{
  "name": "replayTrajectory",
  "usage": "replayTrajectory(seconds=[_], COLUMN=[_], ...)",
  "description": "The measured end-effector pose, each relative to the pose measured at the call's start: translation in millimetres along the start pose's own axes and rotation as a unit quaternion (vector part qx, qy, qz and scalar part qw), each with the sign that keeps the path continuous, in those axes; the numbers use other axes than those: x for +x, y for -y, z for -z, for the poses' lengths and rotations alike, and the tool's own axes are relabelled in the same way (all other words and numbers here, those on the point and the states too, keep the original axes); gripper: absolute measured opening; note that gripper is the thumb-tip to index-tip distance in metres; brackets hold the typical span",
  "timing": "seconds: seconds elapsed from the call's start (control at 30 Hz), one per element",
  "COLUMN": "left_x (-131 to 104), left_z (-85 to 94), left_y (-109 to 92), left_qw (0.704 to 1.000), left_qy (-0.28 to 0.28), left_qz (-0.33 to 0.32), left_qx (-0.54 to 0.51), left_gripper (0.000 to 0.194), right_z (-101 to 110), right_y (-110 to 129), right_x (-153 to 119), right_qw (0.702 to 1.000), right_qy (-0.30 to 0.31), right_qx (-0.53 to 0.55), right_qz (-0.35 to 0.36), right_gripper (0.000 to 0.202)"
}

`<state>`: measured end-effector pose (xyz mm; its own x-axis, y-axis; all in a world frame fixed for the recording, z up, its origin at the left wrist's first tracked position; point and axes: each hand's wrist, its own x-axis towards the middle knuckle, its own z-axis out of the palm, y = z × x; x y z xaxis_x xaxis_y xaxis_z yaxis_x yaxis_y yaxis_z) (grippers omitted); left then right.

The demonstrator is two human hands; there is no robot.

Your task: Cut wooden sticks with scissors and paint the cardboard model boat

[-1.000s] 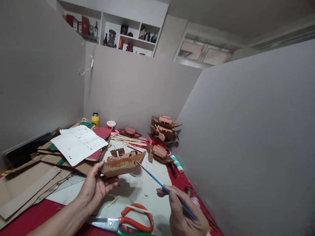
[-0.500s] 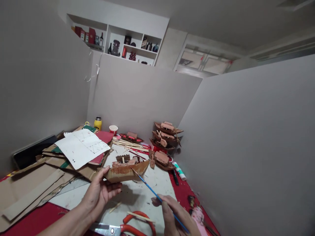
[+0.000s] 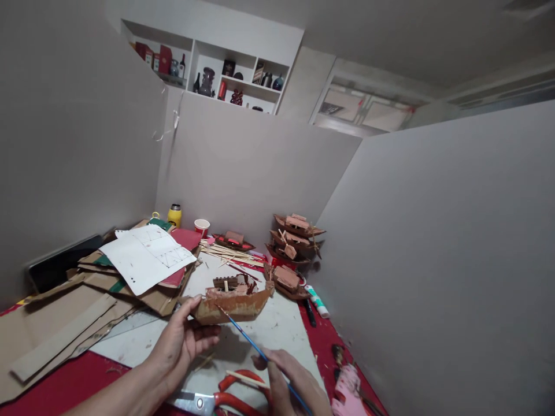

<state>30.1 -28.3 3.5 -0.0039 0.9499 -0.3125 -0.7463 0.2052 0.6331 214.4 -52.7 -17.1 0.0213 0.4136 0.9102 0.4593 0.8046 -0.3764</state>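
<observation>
My left hand (image 3: 189,334) grips a model boat (image 3: 238,306) by its left end, thumb on the upper edge and fingers beneath. The boat's side is cardboard, coated reddish brown along the top and paler tan lower down. In my right hand (image 3: 288,375) is a thin blue paintbrush (image 3: 251,342), pinched between thumb and fingers. Its bristle tip meets the boat's side, left of the middle. Below the hands lie scissors (image 3: 240,398) with orange-red handles, partly hidden by my right hand, and a thin wooden stick lies across them.
Finished-looking brown boats (image 3: 295,238) are stacked at the back right. Cardboard sheets (image 3: 56,332) and a marked white paper (image 3: 150,257) cover the left side. Wooden sticks (image 3: 229,252), a paper cup (image 3: 202,227) and a yellow bottle (image 3: 174,216) stand or lie behind. Grey partitions enclose the table.
The brush tip has moved left along the boat's side, and my right hand with it. The boat and my left hand have shifted slightly right. More reddish-brown shows along the hull.
</observation>
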Motion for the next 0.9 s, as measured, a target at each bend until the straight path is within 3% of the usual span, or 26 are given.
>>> replayTrajectory(seconds=[0.17,0.3,0.43,0.63,0.73,0.9], left_x=[0,1,2,2,2,4], left_z=[-0.2,-0.2,0.2,0.0,1.0,1.6], left_y=[3,5,4,5,4,-6], left_qw=[1.000,1.000,1.000,1.000,1.000,1.000], left_qy=[-0.004,-0.004,-0.008,-0.008,-0.005,-0.007], left_qz=[-0.004,-0.012,-0.012,-0.016,-0.019,-0.025], left_qx=[0.002,-0.001,0.014,0.005,0.005,0.004], left_gripper=[0.025,0.025,0.028,0.025,0.027,0.027], right_z=[-2,1,7,4,4,20], right_y=[1,1,0,2,0,-10], right_x=[2,6,12,11,4,13], right_qw=[0.999,0.992,0.996,0.990,0.997,0.995], right_qy=[0.029,0.100,0.067,0.117,0.061,-0.064], right_qx=[0.017,0.031,0.034,0.034,0.015,0.010], right_qz=[0.024,0.070,0.038,0.073,0.049,-0.079], right_gripper=[0.014,0.020,0.023,0.023,0.017,0.011])
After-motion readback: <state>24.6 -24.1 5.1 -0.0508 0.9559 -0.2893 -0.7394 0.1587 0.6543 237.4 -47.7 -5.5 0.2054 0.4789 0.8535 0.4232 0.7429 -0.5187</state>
